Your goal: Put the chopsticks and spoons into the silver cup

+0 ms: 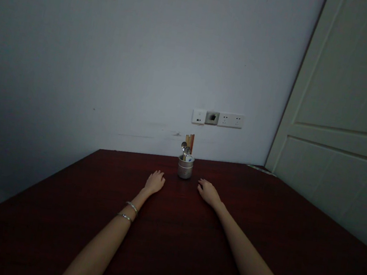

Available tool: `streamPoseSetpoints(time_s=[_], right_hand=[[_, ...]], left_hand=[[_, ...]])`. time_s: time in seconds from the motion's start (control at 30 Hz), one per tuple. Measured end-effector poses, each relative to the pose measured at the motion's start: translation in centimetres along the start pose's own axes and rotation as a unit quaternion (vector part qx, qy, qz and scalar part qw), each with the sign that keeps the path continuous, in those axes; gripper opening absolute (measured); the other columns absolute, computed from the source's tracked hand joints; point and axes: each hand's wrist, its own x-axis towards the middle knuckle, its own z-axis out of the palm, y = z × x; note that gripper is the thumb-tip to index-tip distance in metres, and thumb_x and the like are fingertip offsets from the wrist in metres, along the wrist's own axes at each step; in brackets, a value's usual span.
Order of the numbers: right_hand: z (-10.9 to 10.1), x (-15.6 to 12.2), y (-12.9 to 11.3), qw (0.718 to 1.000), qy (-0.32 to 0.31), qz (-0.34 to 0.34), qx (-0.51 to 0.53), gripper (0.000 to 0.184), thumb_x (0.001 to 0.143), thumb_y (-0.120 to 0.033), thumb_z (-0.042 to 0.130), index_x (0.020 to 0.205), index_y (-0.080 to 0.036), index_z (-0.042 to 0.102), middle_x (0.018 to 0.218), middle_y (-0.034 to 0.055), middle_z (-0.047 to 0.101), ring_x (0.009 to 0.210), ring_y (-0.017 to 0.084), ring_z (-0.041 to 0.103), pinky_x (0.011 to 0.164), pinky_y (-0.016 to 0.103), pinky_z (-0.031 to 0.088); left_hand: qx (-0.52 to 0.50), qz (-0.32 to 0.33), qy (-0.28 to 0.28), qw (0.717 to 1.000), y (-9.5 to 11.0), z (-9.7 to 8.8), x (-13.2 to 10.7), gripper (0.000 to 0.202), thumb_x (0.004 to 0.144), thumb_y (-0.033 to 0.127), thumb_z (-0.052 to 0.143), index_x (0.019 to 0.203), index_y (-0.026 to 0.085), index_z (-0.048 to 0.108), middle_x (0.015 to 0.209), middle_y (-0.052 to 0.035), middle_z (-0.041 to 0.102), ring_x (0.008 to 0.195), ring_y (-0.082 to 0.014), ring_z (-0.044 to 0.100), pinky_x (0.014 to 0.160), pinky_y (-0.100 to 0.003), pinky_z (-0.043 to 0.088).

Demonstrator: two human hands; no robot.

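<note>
At the bottom of the frame, the left forearm (98, 249) is entering left of centre and the right forearm (257, 268) is entering right of centre, both reaching over the dark red counter (166, 254). The counter surface is forming a lane between them, which is narrowing toward the middle of the frame. Two bracelets (132, 206) are circling the left wrist.

Just left of centre, the left hand (155, 182) is resting palm down, its fingers lying open and extended. Right of centre, the right hand (209, 192) is also lying palm down, its fingers open and slightly bent, pointing inward.

Slightly beyond the hands, at mid-frame, a metal container (184, 170) is standing upright between them, near both and touching neither. It is holding spoons (184, 145), chopsticks (192, 142) and a white piece (190, 158) with a blue mark.

The counter's side edges are slanting toward the lower left and the right of the frame; its far edge is running along the wall (130, 56). A pale strip (261, 170) is lying at the far right corner. Sockets (230, 120) are sitting above the container's right, and a panelled door (352, 89) is filling the upper right.
</note>
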Motion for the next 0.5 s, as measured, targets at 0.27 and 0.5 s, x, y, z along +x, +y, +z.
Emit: streamPoseSetpoints(time_s=[0.27, 0.5], right_hand=[[0.04, 0.04, 0.07, 1.000, -0.004, -0.001, -0.001, 0.036, 0.078, -0.020, 0.041, 0.109, -0.010, 0.057, 0.120, 0.0131, 0.051, 0.115, 0.021, 0.043, 0.097, 0.030, 0.032], [0.15, 0.09, 0.07, 1.000, 0.000, -0.004, -0.003, 0.036, 0.078, -0.020, 0.041, 0.108, -0.009, 0.058, 0.118, 0.0147, 0.053, 0.114, 0.022, 0.044, 0.097, 0.032, 0.032]], left_hand=[[-0.010, 0.006, 0.004, 1.000, 0.09, -0.03, 0.02, 0.040, 0.081, 0.024, 0.034, 0.115, 0.009, 0.050, 0.127, -0.0166, 0.042, 0.120, -0.0234, 0.034, 0.097, -0.036, 0.025], [-0.062, -0.024, 0.014, 0.998, 0.44, -0.41, 0.04, 0.045, 0.079, 0.031, 0.040, 0.117, 0.008, 0.046, 0.126, -0.0171, 0.043, 0.119, -0.0243, 0.036, 0.098, -0.033, 0.024]])
